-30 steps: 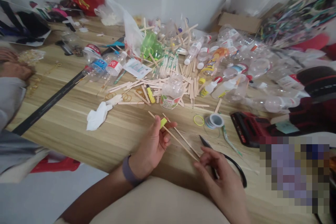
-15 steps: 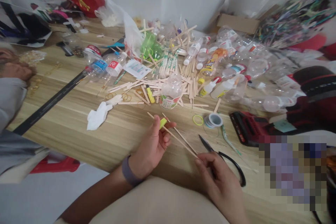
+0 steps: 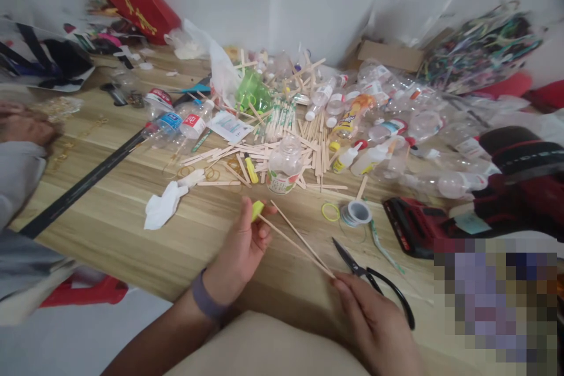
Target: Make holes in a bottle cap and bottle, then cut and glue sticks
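Note:
My left hand pinches a small bright yellow plastic piece between thumb and fingers; its exact kind is unclear. In my right hand are two thin wooden sticks, gripped together at their near ends and spreading apart towards the left. One stick's far end lies close beside the yellow piece; whether they touch I cannot tell. Black-handled scissors lie partly open on the table, just beyond my right hand. Past my hands stands a clear plastic jar with a fruit-patterned label.
Flat wooden sticks and clear plastic bottles crowd the table's back. A wire spool, a yellow ring and a red-black power tool lie rightward. White tissue lies left. Another person's hand rests far left.
My left hand has moved left and slightly down with the yellow piece. The stick that ran past its thumb now ends beside that piece. My right hand has shifted slightly right and down.

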{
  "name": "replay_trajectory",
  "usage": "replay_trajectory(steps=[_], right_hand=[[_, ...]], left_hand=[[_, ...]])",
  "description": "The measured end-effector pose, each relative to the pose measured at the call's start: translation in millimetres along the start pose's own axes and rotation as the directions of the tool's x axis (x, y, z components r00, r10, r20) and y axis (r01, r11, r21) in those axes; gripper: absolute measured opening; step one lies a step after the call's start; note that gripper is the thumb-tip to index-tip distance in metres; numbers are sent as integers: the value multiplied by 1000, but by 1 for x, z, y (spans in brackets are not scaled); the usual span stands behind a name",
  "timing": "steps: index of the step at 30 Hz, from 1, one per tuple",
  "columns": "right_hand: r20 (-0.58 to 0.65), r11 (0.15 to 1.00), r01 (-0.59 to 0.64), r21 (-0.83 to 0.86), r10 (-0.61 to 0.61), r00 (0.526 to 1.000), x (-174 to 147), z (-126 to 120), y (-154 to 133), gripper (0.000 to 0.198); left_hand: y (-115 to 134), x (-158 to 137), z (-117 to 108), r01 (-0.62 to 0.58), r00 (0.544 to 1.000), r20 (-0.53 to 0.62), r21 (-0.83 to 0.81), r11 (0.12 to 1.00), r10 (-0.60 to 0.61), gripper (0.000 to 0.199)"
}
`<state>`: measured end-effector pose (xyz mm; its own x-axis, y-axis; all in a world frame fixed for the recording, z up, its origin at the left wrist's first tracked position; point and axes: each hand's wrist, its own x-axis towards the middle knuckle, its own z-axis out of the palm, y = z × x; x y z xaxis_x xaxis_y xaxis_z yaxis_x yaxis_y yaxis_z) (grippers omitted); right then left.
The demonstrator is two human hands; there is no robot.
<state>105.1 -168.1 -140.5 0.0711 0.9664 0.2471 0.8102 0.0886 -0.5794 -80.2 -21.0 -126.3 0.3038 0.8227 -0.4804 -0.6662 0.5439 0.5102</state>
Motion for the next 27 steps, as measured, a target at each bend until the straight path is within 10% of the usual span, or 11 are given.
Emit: replay_trajectory(steps=[4,10,18,27], right_hand=[[-18,992,-128,-5,128,992,-7,-21,19,22],[-1,957,-252,-140,254,967,-5,-21,49,31],[-72,868,-166,-468,150,986,25,-6,21,37],[-89,988,123,-91,-131,987,75,5,-43,26]], left_hand=[[27,10,-8,-149,987,-55,27,988,150,44],[24,9,-2,121,985,-139,101,987,-107,54],[-9,-2,8,311,916,170,269,912,-363,70],[-20,-17,14,224,883,234,551,804,-406,68]])
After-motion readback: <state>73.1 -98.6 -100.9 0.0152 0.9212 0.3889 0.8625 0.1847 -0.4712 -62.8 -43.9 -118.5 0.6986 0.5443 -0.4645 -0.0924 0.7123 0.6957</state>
